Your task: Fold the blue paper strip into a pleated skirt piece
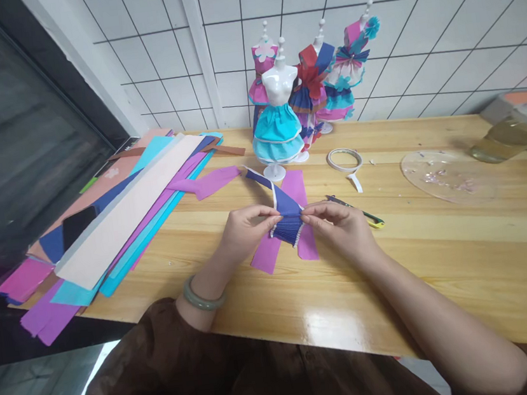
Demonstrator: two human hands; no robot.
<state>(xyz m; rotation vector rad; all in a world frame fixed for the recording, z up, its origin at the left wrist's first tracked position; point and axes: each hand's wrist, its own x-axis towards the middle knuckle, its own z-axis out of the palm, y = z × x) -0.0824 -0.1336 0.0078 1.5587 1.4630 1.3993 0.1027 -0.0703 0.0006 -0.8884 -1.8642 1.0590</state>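
Observation:
A dark blue paper strip (286, 202) with white edges is stretched between my two hands, its near part folded into narrow pleats. My left hand (251, 226) pinches its left edge between thumb and fingers. On the opposite edge, my right hand (336, 222) has a similar pinch. Purple paper strips (267, 253) lie on the table beneath the blue one. Just beyond my right hand rests a dark and yellow utility knife (374, 221), partly hidden by that hand. The far end of the blue strip stands up and bends leftward.
Stacked coloured paper strips (122, 218) cover the table's left side. A small mannequin (279, 131) in a turquoise skirt stands ahead, with several dressed ones behind. To the right are a tape roll (344, 160), a clear plate (439, 182) with small bits, and a cup (501, 137).

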